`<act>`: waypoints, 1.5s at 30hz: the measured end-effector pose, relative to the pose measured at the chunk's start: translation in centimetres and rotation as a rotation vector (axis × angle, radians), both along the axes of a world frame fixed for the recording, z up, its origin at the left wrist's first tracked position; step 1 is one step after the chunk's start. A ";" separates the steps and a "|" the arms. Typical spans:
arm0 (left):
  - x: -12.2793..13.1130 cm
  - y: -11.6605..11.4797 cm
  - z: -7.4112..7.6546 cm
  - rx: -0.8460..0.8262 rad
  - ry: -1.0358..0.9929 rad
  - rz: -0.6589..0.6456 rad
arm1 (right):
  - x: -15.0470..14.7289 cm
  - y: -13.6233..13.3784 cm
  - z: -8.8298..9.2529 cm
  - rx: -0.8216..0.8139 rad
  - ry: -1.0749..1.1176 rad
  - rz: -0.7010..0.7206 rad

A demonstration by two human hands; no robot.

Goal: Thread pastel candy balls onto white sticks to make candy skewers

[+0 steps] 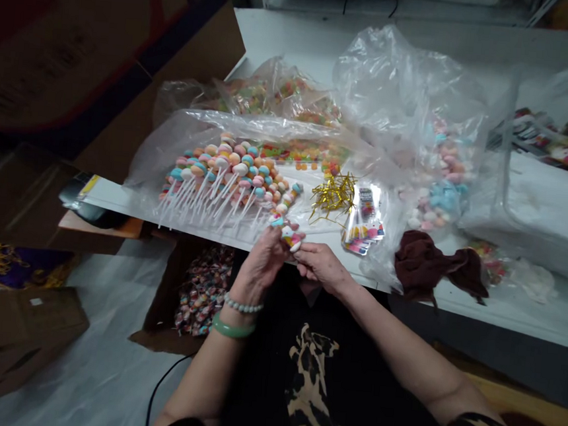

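My left hand (259, 267) and my right hand (322, 263) meet just above the table's front edge, both gripping a pastel candy lollipop (290, 235) on a white stick. Its striped candy head shows between my fingertips. Beyond my hands, many similar lollipops (222, 176) lie in overlapping rows on a clear plastic sheet (191, 132), sticks towards me. To the right of my right hand are gold twist ties (334, 196) and a small stack of printed cards (364, 220). A green bangle (233, 328) and a pale beaded bracelet (243, 304) circle my left wrist.
A white table (518, 313) holds a plastic bag of pastel candies (440, 187), further bagged sweets (279, 96) and a dark brown cloth (438, 266). Below its edge, an open cardboard box (202, 292) holds wrapped candies. Large cardboard boxes (79, 56) stand at the left.
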State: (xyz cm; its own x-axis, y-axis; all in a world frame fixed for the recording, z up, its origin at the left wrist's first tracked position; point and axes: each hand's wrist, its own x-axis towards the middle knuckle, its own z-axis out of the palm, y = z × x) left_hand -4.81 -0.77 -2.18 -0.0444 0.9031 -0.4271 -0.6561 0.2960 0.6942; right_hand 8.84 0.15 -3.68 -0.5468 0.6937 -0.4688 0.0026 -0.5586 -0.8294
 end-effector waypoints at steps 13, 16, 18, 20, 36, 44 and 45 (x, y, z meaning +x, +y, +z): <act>1.9 -0.3 0.4 -0.049 -0.053 0.059 | 0.7 0.9 0.1 -0.419 0.322 0.092; 1.6 0.0 0.1 -0.035 -0.057 0.092 | 0.6 0.4 -0.2 -0.185 0.176 -0.077; 1.3 0.2 0.0 -0.020 -0.056 0.099 | 0.6 0.2 -0.1 -0.011 0.066 -0.130; 1.3 0.3 0.1 -0.024 -0.044 0.088 | 0.5 0.1 0.1 0.143 -0.049 -0.163; 0.8 0.2 -0.5 -0.137 -0.036 0.039 | 0.5 0.1 -0.6 0.271 -0.158 -0.155; 2.9 -0.5 -1.0 0.003 0.072 0.126 | -0.1 -0.1 -0.7 0.550 -0.644 -0.200; 3.2 -0.5 -1.0 0.017 0.062 0.139 | -0.1 -0.1 -0.5 0.581 -0.661 -0.196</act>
